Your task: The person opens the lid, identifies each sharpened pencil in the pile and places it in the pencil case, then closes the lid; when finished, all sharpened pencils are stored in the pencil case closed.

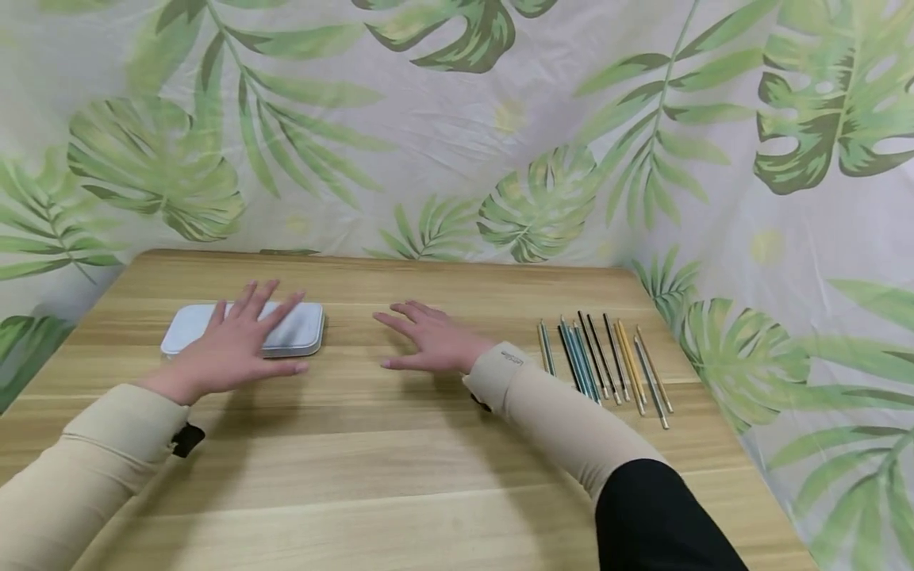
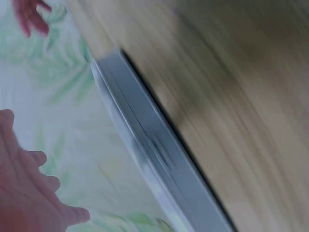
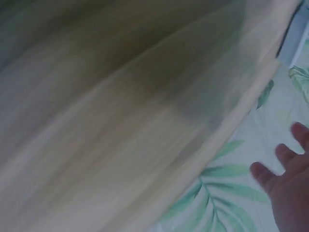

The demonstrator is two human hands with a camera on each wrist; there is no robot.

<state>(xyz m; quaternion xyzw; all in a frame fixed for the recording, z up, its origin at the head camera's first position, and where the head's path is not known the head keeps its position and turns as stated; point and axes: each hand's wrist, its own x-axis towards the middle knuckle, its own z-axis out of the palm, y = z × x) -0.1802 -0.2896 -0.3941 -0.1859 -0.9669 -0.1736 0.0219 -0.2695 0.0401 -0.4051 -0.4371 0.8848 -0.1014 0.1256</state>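
Note:
A pale, flat case (image 1: 300, 329) with rounded corners lies at the left of the table, and its grey side with a small catch shows in the left wrist view (image 2: 145, 125). My left hand (image 1: 239, 345) is over the near part of the case with fingers spread; whether it touches the lid I cannot tell. To the right of the case, my right hand (image 1: 435, 337) hovers over the wood with fingers extended and holds nothing. Several pencils (image 1: 589, 357) in teal, black, yellow and brown lie in a loose row beyond my right forearm.
The wooden table (image 1: 400, 452) has its far edge close against a leaf-printed cloth (image 1: 443, 119). More of that cloth hangs along the right side. My right sleeve (image 1: 571, 420) partly covers the near ends of the leftmost pencils.

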